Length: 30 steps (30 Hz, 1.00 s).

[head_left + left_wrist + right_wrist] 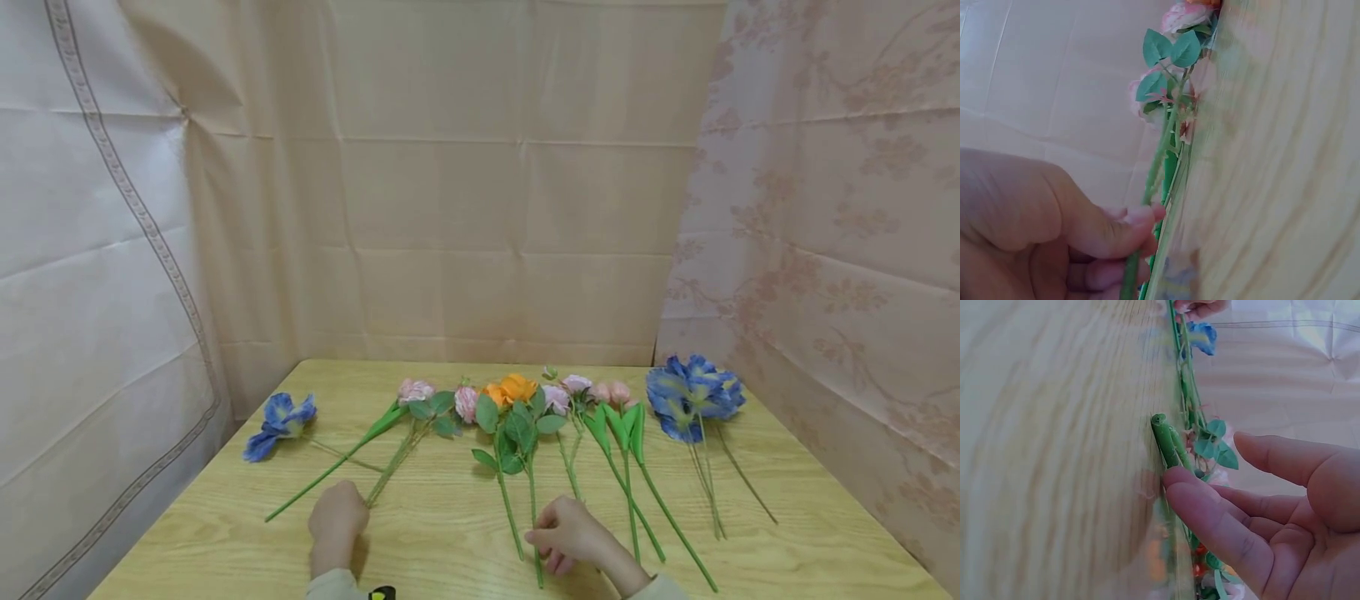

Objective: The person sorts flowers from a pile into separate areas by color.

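My left hand (337,512) pinches a green flower stem (1155,162) between thumb and fingers, near its lower end. That stem leads up to green leaves (431,408) and pale pink blooms (466,403). My right hand (573,533) is at the lower end of an orange rose's stem (535,517). In the right wrist view its thumb stands apart from the fingers (1210,512), and the fingertips are right beside the cut end of a green stem (1165,440). Two orange roses (517,387) lie side by side at the middle of the table, leaves below them.
A single blue flower (279,423) lies at the left, near a green tulip stem (322,475). Pink tulips (615,393) and lilac blooms (577,384) are right of the roses. Several blue flowers (697,392) lie at the far right of the wooden table (442,550). Cloth hangs around it.
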Each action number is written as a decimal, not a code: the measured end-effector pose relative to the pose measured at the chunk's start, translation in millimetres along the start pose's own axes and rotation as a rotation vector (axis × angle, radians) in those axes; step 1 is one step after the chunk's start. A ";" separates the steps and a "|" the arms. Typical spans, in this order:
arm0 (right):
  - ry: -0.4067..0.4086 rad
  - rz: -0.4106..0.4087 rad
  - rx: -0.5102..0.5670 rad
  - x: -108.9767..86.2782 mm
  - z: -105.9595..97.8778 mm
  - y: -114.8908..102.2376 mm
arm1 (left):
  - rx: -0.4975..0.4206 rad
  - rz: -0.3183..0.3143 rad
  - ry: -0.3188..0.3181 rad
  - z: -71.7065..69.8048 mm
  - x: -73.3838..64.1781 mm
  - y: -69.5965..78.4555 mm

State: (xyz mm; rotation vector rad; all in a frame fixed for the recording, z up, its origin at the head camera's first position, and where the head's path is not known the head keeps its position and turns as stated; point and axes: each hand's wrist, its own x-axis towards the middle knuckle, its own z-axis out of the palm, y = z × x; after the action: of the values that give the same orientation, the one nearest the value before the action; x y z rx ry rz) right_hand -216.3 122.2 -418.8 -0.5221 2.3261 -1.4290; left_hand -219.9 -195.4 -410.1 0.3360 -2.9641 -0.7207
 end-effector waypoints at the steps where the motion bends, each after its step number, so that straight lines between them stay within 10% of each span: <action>1: -0.001 0.000 0.000 0.0 -0.1 -0.2 | 0.002 0.007 0.002 -0.5 -0.7 1.1; 17: -0.004 0.006 0.004 -1.3 -1.4 -0.5 | -0.215 0.257 0.190 1.2 -5.5 17.3; 30: 0.112 -0.069 -0.014 -3.9 1.3 -8.0 | -0.587 0.425 -0.012 0.2 -22.5 55.9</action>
State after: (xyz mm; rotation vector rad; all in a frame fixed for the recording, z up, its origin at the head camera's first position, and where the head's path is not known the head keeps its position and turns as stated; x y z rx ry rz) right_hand -211.3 119.7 -411.8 -0.5439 2.4281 -1.5104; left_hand -208.8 -141.8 -384.9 -0.3240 -2.5238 -1.4400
